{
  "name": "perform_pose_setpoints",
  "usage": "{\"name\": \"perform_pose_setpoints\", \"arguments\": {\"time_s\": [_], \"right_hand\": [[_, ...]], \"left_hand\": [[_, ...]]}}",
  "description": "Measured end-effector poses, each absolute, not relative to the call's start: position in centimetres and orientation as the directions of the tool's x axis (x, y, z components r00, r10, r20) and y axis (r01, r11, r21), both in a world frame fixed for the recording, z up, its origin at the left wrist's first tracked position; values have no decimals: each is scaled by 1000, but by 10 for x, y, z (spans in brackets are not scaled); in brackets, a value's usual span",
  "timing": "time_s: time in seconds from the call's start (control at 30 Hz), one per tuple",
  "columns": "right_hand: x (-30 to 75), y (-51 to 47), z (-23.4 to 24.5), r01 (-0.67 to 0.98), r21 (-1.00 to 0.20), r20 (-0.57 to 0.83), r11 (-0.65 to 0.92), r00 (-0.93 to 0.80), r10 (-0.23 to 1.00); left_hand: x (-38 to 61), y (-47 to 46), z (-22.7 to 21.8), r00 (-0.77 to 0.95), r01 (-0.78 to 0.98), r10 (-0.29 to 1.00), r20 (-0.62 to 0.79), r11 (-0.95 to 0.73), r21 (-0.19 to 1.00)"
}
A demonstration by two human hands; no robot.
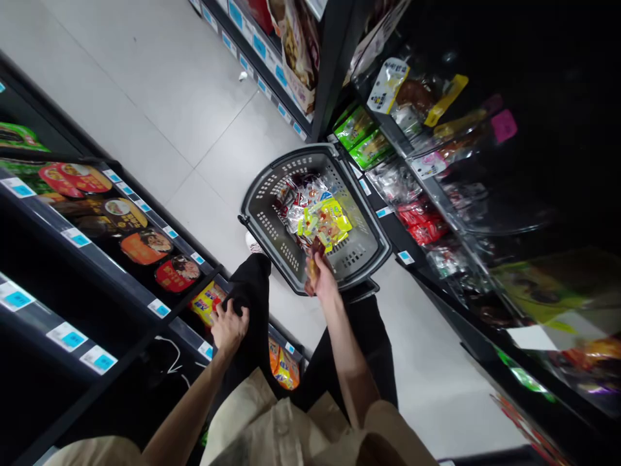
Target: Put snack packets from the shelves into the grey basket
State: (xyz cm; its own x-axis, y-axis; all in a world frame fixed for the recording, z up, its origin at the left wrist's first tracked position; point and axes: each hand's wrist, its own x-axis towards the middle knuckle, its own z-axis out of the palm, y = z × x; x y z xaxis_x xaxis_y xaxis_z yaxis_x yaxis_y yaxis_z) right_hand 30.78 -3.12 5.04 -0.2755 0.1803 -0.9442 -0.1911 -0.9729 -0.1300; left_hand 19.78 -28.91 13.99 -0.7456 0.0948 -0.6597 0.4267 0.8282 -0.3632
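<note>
My right hand reaches over the near rim of a grey shopping basket. Its fingers are closed round a small brown snack pack, whose exact kind I cannot make out. Inside the basket lie a yellow-green snack bag and several clear, shiny packets. My left hand is on the left with its fingers apart, by my dark trouser knee. A yellow and red packet on the shelf is right beside its fingertips; whether they touch it is unclear.
On the left, a shelf holds several bowl-shaped food packs. To the right, a rack carries hanging snack bags and green packets, close to the basket. Orange packets lie low between my legs. Pale floor tiles stretch ahead.
</note>
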Motion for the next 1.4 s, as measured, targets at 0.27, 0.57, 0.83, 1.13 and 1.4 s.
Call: {"name": "perform_pose_setpoints", "arguments": {"time_s": [0.27, 0.57, 0.83, 1.13, 1.4], "right_hand": [[292, 52, 73, -65, -607, -720, -792, -377, 582], [297, 93, 91, 400, -887, -363, -231, -294, 884], [287, 78, 87, 367, -893, -365, -259, -256, 895], [294, 71, 94, -284, -751, -504, -597, -338, 795], [292, 61, 89, -759, 205, -375, -618, -645, 666]], "left_hand": [[188, -283, 138, -781, 410, 90, -618, 820, -398], [175, -276, 137, -794, 434, 118, -596, 797, -421], [171, -268, 141, -802, 410, 96, -590, 806, -427], [172, -274, 143, -755, 434, 89, -650, 810, -394], [193, -280, 140, -781, 425, 104, -616, 811, -402]]}}
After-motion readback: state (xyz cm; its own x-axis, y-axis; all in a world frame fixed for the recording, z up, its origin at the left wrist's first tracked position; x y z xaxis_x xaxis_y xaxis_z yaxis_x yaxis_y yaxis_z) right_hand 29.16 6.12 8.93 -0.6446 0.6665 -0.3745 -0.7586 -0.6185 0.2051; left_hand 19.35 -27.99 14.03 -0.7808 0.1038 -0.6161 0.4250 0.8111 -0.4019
